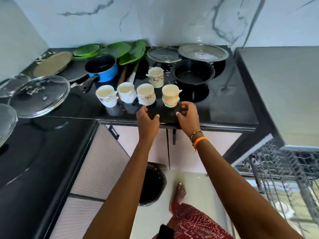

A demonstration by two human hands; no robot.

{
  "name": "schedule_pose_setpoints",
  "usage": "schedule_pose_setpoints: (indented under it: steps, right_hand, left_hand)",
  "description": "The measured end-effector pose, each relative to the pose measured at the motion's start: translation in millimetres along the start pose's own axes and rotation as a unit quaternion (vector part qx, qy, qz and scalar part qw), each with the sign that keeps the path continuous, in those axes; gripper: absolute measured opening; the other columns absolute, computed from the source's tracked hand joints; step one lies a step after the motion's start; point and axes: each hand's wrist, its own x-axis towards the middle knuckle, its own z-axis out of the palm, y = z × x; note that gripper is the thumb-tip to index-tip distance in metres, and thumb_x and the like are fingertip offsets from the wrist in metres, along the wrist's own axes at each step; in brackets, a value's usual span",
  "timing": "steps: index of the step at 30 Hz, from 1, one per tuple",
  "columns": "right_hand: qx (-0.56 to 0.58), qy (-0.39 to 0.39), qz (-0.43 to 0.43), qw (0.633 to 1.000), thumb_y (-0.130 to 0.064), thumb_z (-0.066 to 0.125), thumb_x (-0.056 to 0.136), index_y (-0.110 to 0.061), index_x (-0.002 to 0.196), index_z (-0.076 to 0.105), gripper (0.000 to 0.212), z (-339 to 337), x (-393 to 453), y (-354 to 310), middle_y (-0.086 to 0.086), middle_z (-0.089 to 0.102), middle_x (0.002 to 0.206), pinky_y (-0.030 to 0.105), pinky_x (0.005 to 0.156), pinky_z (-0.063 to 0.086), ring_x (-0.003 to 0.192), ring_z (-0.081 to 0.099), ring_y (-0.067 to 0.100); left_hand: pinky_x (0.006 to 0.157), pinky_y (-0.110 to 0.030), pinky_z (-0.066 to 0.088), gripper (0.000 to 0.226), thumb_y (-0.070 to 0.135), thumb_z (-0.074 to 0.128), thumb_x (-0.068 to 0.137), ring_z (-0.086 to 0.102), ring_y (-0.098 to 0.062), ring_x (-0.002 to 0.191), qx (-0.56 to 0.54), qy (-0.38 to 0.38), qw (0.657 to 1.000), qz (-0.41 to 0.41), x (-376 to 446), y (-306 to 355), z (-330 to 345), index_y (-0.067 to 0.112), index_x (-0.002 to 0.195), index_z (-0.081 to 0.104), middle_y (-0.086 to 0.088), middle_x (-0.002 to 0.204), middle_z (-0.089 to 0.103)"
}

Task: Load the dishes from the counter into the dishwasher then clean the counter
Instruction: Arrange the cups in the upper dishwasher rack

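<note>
No brand or writing can be made out on anything here — the mugs carry only painted flower patterns. Four of them stand in a row near the front edge of the black counter (224, 107): the leftmost mug (105, 96), a second mug (126, 92) touching it, a third mug (146, 94) and a rightmost mug (170, 96) with orange markings. A fifth mug (155, 77) stands farther back. All look pale inside; whether they hold anything I cannot tell.

The left hand (147, 119) hovers just near the third mug, fingers loosely curled and apart, holding nothing. The right hand (188, 116) hovers just beside the rightmost mug, fingers spread and bent, also holding nothing.

Farther back sit a blue saucepan (103, 69), dark inside, and a black pot (194, 72) — both look empty. Green plates (119, 50) are stacked against the wall, with glass lids (203, 52) to the right. At the near right, the dishwasher rack (283, 171) is pulled out.
</note>
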Motion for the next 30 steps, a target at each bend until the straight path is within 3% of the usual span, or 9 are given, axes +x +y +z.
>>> schedule_pose_setpoints:
  steps: [3, 6, 9, 12, 16, 21, 24, 28, 30]
  right_hand:
    - [0.009, -0.008, 0.009, 1.0, -0.009, 0.073, 0.077, -0.004, 0.134, 0.035, 0.069, 17.8, 29.6, 0.7, 0.012, 0.039, 0.134, 0.034, 0.106, 0.039, 0.121, 0.045, 0.023]
    - [0.012, -0.004, -0.004, 1.0, -0.013, 0.079, 0.068, -0.003, 0.136, 0.03, 0.084, 31.6, 53.9, -0.1, 0.013, 0.035, 0.136, 0.03, 0.107, 0.035, 0.124, 0.041, 0.023]
    - [0.028, 0.005, -0.013, 1.0, -0.01, 0.08, 0.066, -0.002, 0.133, 0.03, 0.083, 40.2, 70.0, -2.3, 0.014, 0.038, 0.134, 0.019, 0.097, 0.037, 0.119, 0.044, 0.022]
    - [0.026, 0.004, -0.02, 0.999, -0.01, 0.08, 0.067, -0.003, 0.128, 0.032, 0.078, 41.5, 73.2, -0.9, 0.008, 0.045, 0.122, 0.011, 0.081, 0.037, 0.107, 0.049, 0.018]
    - [0.033, 0.025, -0.003, 0.999, -0.01, 0.08, 0.066, -0.003, 0.126, 0.031, 0.077, 34.9, 69.1, -0.7, -0.001, 0.044, 0.109, 0.01, 0.074, 0.036, 0.098, 0.048, 0.012]
    - [0.048, 0.061, 0.024, 0.997, -0.016, 0.082, 0.066, -0.004, 0.119, 0.03, 0.074, 20.4, 53.8, -0.1, 0.001, 0.047, 0.106, 0.026, 0.08, 0.048, 0.096, 0.053, 0.014]
    - [0.055, 0.098, 0.034, 0.993, -0.017, 0.082, 0.066, -0.005, 0.118, 0.03, 0.074, 2.4, 33.9, 5.6, 0.002, 0.048, 0.107, 0.032, 0.081, 0.05, 0.095, 0.054, 0.015]
    - [0.09, 0.135, 0.041, 0.986, -0.021, 0.079, 0.063, -0.011, 0.115, 0.029, 0.073, -27.7, -5.5, 15.9, 0.0, 0.048, 0.108, 0.019, 0.077, 0.05, 0.092, 0.055, 0.008]
    - [0.102, 0.163, 0.047, 0.98, -0.024, 0.074, 0.063, -0.012, 0.116, 0.029, 0.071, -42.3, -28.3, 21.2, -0.008, 0.047, 0.105, 0.012, 0.073, 0.048, 0.09, 0.055, -0.002]
  left_hand:
    - [0.108, -0.03, 0.03, 0.073, 0.013, 0.066, 0.084, 0.032, -0.023, 0.136, 0.029, 0.016, 0.999, 0.004, 29.4, 2.5, 4.5, 0.008, 0.145, 0.025, -0.011, 0.147, 0.031]
    - [0.107, -0.024, 0.025, 0.084, 0.012, 0.07, 0.081, 0.027, -0.021, 0.139, 0.018, 0.022, 1.0, -0.009, 53.2, 2.2, 13.3, 0.008, 0.147, 0.018, -0.011, 0.15, 0.026]
    - [0.109, -0.026, 0.025, 0.087, 0.013, 0.075, 0.076, 0.03, -0.023, 0.137, 0.01, 0.038, 0.999, -0.008, 75.3, -0.9, 22.5, 0.005, 0.144, 0.022, -0.011, 0.147, 0.032]
    - [0.103, -0.043, 0.042, 0.075, 0.019, 0.081, 0.068, 0.047, -0.028, 0.122, 0.004, 0.083, 0.996, -0.014, 92.0, -7.1, 29.0, 0.005, 0.126, 0.035, -0.011, 0.128, 0.049]
    - [0.096, -0.051, 0.04, 0.071, 0.027, 0.083, 0.064, 0.048, -0.03, 0.114, 0.034, 0.101, 0.994, 0.009, 96.1, -6.6, 35.9, 0.005, 0.114, 0.038, -0.006, 0.115, 0.051]
    - [0.089, -0.048, 0.047, 0.07, 0.032, 0.086, 0.059, 0.051, -0.029, 0.108, 0.016, 0.039, 0.997, 0.057, 86.7, -8.4, 43.1, 0.015, 0.107, 0.038, 0.001, 0.106, 0.047]
    - [0.09, -0.043, 0.048, 0.069, 0.03, 0.086, 0.059, 0.051, -0.025, 0.109, 0.011, -0.021, 0.995, 0.093, 74.6, -6.7, 49.1, 0.019, 0.105, 0.037, -0.003, 0.112, 0.049]
    - [0.086, -0.025, 0.046, 0.069, 0.023, 0.085, 0.06, 0.05, -0.019, 0.108, 0.0, -0.081, 0.985, 0.15, 42.7, 1.0, 60.7, 0.01, 0.112, 0.041, -0.009, 0.117, 0.048]
    - [0.085, -0.025, 0.046, 0.069, 0.021, 0.085, 0.059, 0.049, -0.018, 0.105, -0.009, -0.114, 0.978, 0.177, 21.6, 2.8, 67.7, 0.01, 0.113, 0.043, -0.008, 0.117, 0.046]
